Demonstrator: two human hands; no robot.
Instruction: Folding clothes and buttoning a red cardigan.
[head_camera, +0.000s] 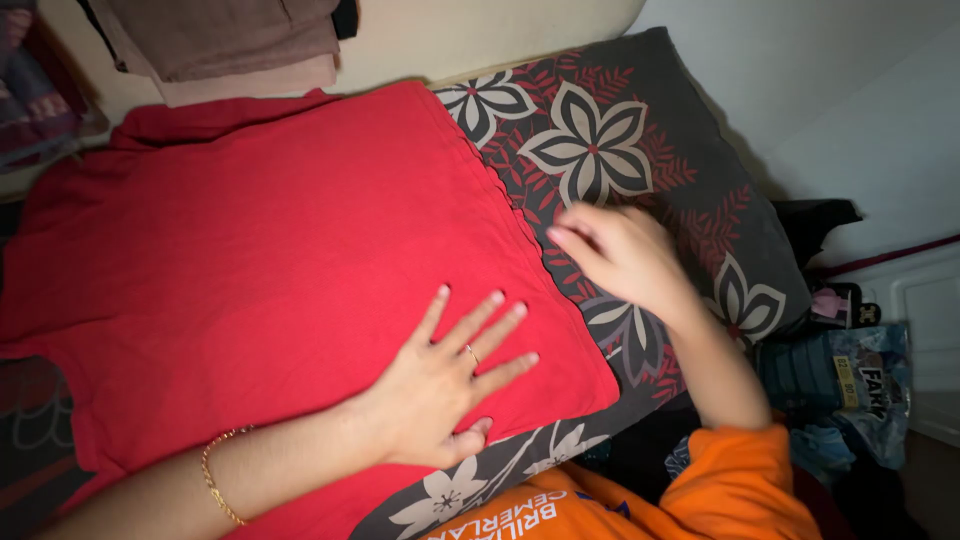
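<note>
On the floral bedcover (640, 130), red garment (250, 260) lies flat; left hand (445, 385), fingers spread, presses it while right hand (620, 255), loosely open, hovers beside the hem—best smoothed outward, holding firm.

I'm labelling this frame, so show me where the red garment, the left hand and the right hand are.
red garment (250, 250), head view, middle of the flat cloth.
left hand (440, 385), head view, back of the hand, pressed flat on the garment.
right hand (615, 250), head view, back of the hand, over the flowered cover.
</note>
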